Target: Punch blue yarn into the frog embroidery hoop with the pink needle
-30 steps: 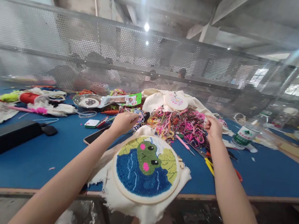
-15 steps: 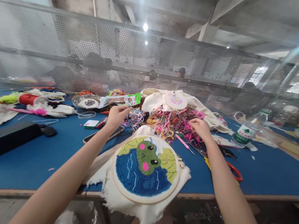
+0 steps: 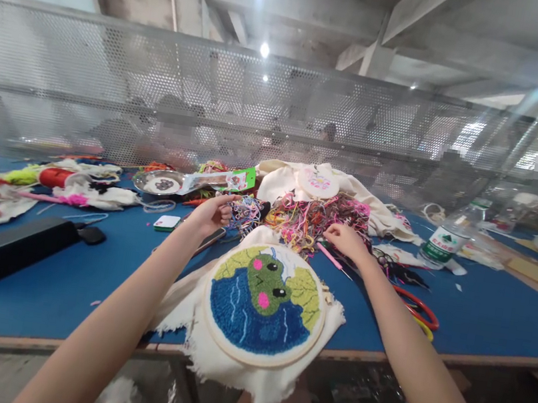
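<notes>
My left hand (image 3: 212, 216) is loosely closed beside the left part of the tangled yarn pile (image 3: 307, 219); anything in its fingers is too small to make out. At the pile's front right edge, my right hand (image 3: 348, 241) has its fingertips pinched together, and what is between them is hidden. Just below those fingertips lies a pink-handled punch needle (image 3: 329, 256). An embroidery hoop (image 3: 263, 305) with a green frog in blue water on frayed white cloth rests across the table edge and my lap, between my forearms. Neither hand touches it.
Red and yellow scissors (image 3: 417, 308) lie beside my right forearm, with a water bottle (image 3: 448, 235) behind. Left are a phone (image 3: 210, 238), a metal bowl (image 3: 143, 181), a black case (image 3: 14, 249) and thread bundles (image 3: 55, 177). Another hoop (image 3: 319, 182) sits behind the yarn. A perforated screen (image 3: 243, 103) closes the back.
My right hand has moved left and slightly toward me, from the pink yarn to the pile's front edge. The left hand has turned and dropped slightly. The frog hoop stays in place.
</notes>
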Demonstrator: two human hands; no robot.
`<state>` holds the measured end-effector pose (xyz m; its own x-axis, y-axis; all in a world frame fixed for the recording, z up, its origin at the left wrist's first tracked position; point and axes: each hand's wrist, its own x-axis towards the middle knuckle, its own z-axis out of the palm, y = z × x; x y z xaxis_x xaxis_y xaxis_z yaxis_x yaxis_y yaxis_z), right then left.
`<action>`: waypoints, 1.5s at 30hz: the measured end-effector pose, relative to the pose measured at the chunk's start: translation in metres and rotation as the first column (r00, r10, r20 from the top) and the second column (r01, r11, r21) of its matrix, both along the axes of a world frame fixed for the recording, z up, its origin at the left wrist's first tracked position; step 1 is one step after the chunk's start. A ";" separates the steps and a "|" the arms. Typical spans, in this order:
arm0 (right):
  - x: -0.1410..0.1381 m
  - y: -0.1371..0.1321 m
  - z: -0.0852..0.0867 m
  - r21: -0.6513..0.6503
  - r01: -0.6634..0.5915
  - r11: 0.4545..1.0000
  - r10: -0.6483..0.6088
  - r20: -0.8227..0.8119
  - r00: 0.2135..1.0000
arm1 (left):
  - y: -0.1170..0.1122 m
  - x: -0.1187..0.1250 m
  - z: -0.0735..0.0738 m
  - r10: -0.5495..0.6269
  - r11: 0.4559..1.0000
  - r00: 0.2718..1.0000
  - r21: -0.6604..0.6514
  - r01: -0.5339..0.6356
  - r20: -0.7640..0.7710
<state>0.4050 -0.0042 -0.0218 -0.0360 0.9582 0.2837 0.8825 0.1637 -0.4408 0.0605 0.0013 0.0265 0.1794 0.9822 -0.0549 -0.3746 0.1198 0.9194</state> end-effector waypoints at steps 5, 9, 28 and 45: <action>0.000 0.001 -0.004 -0.035 -0.013 0.999 0.013 0.006 1.000 | 0.001 -0.006 0.002 0.032 0.999 0.998 0.012 -0.032 0.054; 0.001 0.001 -0.003 -0.048 -0.012 0.999 0.013 0.005 1.000 | 0.001 -0.015 0.011 0.102 0.989 0.987 0.092 -0.114 0.124; 0.002 0.001 -0.003 -0.018 -0.005 1.000 0.004 -0.078 0.997 | -0.004 -0.035 0.024 0.235 0.925 0.961 0.271 -0.266 0.144; 0.155 -0.043 0.012 0.046 0.525 0.850 -0.484 -0.329 0.811 | -0.013 0.012 -0.006 0.531 0.732 0.459 0.659 0.175 -0.712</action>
